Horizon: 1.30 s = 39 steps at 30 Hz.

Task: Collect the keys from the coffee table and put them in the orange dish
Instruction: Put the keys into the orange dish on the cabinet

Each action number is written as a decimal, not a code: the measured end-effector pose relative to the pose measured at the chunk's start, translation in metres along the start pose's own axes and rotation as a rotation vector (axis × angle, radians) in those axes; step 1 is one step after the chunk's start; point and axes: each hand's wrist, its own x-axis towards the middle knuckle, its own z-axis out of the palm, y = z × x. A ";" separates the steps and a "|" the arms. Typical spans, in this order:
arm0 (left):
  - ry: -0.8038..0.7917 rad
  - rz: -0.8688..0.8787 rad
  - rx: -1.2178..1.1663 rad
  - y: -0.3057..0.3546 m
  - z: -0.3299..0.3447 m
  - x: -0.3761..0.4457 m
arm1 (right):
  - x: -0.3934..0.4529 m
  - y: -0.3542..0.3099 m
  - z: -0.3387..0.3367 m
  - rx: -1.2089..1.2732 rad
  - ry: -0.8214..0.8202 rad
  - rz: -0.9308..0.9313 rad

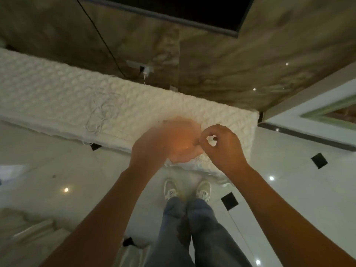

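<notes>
The orange dish (pixel 183 130) is a blurred, translucent orange shape on the white textured cloth (pixel 57 89), near its right end. My left hand (pixel 152 145) is smeared by motion over the dish's left side, so its fingers cannot be made out. My right hand (pixel 223 145) is at the dish's right edge. Its thumb and forefinger are pinched together and the other fingers are curled. No keys can be made out in either hand or in the dish.
A loose white cord (pixel 100 116) lies on the cloth, and a charger (pixel 146 71) is plugged into the wall behind. I stand on glossy white floor tiles (pixel 57 170), with my shoes (pixel 186 189) close to the cloth's front edge. A doorway frame (pixel 308 112) is at right.
</notes>
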 end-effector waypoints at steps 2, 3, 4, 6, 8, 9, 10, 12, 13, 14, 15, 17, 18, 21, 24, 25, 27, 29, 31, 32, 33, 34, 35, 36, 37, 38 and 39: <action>-0.030 0.020 0.036 -0.020 0.027 0.006 | 0.008 0.023 0.027 0.033 -0.032 0.014; -0.048 0.028 0.054 -0.029 0.039 0.008 | 0.012 0.035 0.040 0.041 -0.041 0.022; -0.055 0.034 0.066 -0.037 0.052 0.011 | 0.015 0.046 0.053 0.046 -0.046 0.033; -0.048 0.027 0.062 -0.050 0.074 0.016 | 0.019 0.067 0.078 0.063 -0.050 0.063; -0.035 0.017 0.054 -0.059 0.093 0.022 | 0.022 0.084 0.099 0.087 -0.043 0.077; -0.027 0.018 0.052 -0.063 0.102 0.025 | 0.023 0.092 0.108 0.097 -0.039 0.077; -0.018 0.023 0.053 -0.066 0.111 0.027 | 0.023 0.099 0.116 0.106 -0.034 0.076; -0.002 0.037 0.050 -0.071 0.128 0.029 | 0.024 0.112 0.129 0.128 -0.027 0.081; 0.003 0.041 0.050 -0.073 0.136 0.030 | 0.024 0.118 0.134 0.139 -0.023 0.084; 0.004 0.042 0.054 -0.076 0.142 0.030 | 0.024 0.123 0.139 0.149 -0.022 0.085; 0.000 0.040 0.060 -0.079 0.149 0.031 | 0.024 0.127 0.143 0.155 -0.026 0.086; -0.018 0.028 0.060 -0.082 0.159 0.033 | 0.024 0.134 0.147 0.156 -0.045 0.093; -0.031 0.021 0.057 -0.083 0.163 0.035 | 0.025 0.137 0.148 0.151 -0.057 0.104; -0.072 0.024 0.071 -0.081 0.176 0.045 | 0.028 0.140 0.148 0.135 -0.092 0.152; -0.110 0.025 0.097 -0.078 0.190 0.059 | 0.031 0.142 0.145 0.102 -0.093 0.153; -0.119 0.032 0.108 -0.077 0.195 0.064 | 0.032 0.143 0.143 0.086 -0.084 0.145; -0.130 0.044 0.128 -0.080 0.205 0.073 | 0.036 0.144 0.142 0.069 -0.058 0.130; -0.140 0.042 0.156 -0.086 0.212 0.078 | 0.039 0.145 0.144 0.074 -0.033 0.119; -0.151 0.036 0.184 -0.092 0.215 0.082 | 0.040 0.145 0.147 0.087 -0.025 0.117; -0.147 0.037 0.188 -0.094 0.216 0.084 | 0.040 0.145 0.148 0.096 -0.025 0.118; -0.134 0.043 0.187 -0.094 0.215 0.085 | 0.040 0.146 0.150 0.104 -0.025 0.119; -0.122 0.053 0.180 -0.094 0.214 0.085 | 0.039 0.146 0.151 0.110 -0.026 0.121; -0.114 0.066 0.169 -0.092 0.213 0.085 | 0.039 0.147 0.152 0.112 -0.026 0.124; -0.111 0.081 0.158 -0.091 0.210 0.083 | 0.038 0.148 0.153 0.112 -0.027 0.124; -0.110 0.099 0.153 -0.091 0.208 0.081 | 0.037 0.149 0.153 0.110 -0.028 0.125; -0.109 0.119 0.156 -0.091 0.205 0.078 | 0.037 0.149 0.153 0.106 -0.028 0.125; -0.105 0.139 0.166 -0.092 0.201 0.075 | 0.037 0.149 0.153 0.103 -0.029 0.124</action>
